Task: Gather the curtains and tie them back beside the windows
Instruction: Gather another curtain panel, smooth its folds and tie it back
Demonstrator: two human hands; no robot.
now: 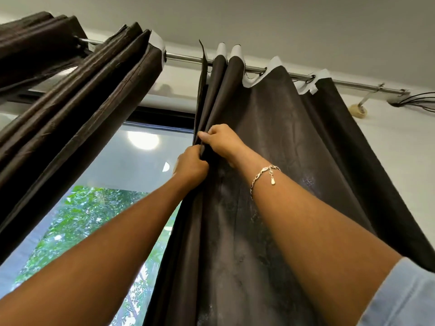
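At centre frame, the left hand [191, 167] and right hand [222, 140] each grip the leading folds of the right curtain [270, 161]. It hangs from the rod [183, 58]; the left curtain [70, 90] is bunched at upper left.

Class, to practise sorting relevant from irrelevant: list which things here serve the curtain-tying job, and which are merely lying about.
Job: right-hand curtain, gripped by left hand and right hand; left-hand curtain; rod; window.
Lying about: tape roll; cables; bracelet.

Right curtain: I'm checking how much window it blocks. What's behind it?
Behind the right curtain nothing shows: the cloth covers it. Left of its edge the window is bare, with green trees; right of it, white wall.
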